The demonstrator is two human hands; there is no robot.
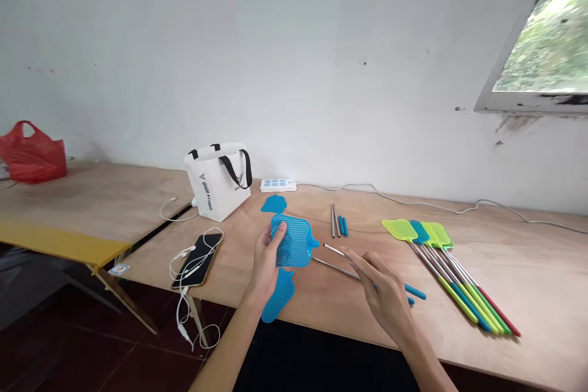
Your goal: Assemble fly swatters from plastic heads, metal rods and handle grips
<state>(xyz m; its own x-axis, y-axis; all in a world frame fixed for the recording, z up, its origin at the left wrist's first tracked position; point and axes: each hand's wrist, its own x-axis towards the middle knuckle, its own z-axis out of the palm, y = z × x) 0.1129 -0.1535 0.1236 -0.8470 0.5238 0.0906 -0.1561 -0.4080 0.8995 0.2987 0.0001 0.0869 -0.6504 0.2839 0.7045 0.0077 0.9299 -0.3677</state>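
My left hand [265, 260] grips a blue fly swatter head [296, 242] by its mesh, its short neck pointing right. In my right hand [379, 285] is a metal rod with a blue handle [414, 291]; the rod's bare tip lies close to the neck, apart from it. Below my right hand lies another rod [337, 267] with a blue grip, partly hidden by my fingers. One blue swatter head [278, 297] is beneath my left wrist at the table edge. A further blue head [274, 203] lies behind my left hand.
Two metal tubes [334, 222] and blue grips [343, 226] lie farther back. Several assembled swatters [459, 282] are fanned out at right. A phone with earphones [197, 260], a white bag [218, 180] and a power strip [278, 185] stand to the left and back.
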